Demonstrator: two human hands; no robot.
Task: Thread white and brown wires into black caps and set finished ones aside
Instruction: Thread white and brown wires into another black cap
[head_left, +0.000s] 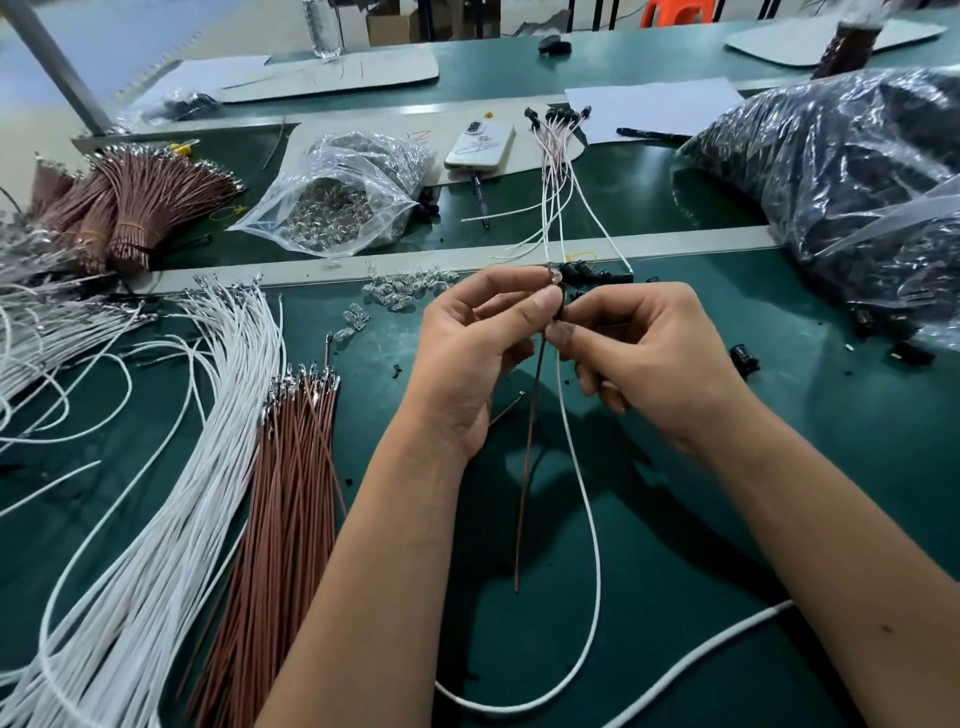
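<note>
My left hand (475, 345) and my right hand (644, 358) meet above the green table, both pinching a small black cap (558, 312) between thumbs and fingertips. A tiny clear bulb tip (555, 274) sticks up from it. One brown wire (527, 467) and one white wire (589, 519) hang down from the cap toward me. The cap itself is mostly hidden by my fingers. Finished capped wires (558, 150) lie in a fanned bunch further back. Loose black caps (597, 274) sit just behind my hands.
White wires (171, 467) and brown wires (291, 493) lie in long bundles at the left. A clear bag of bulbs (337, 202) and loose bulbs (405, 288) sit behind them. A large bag of black caps (852, 182) fills the right. A phone (480, 147) lies at the back.
</note>
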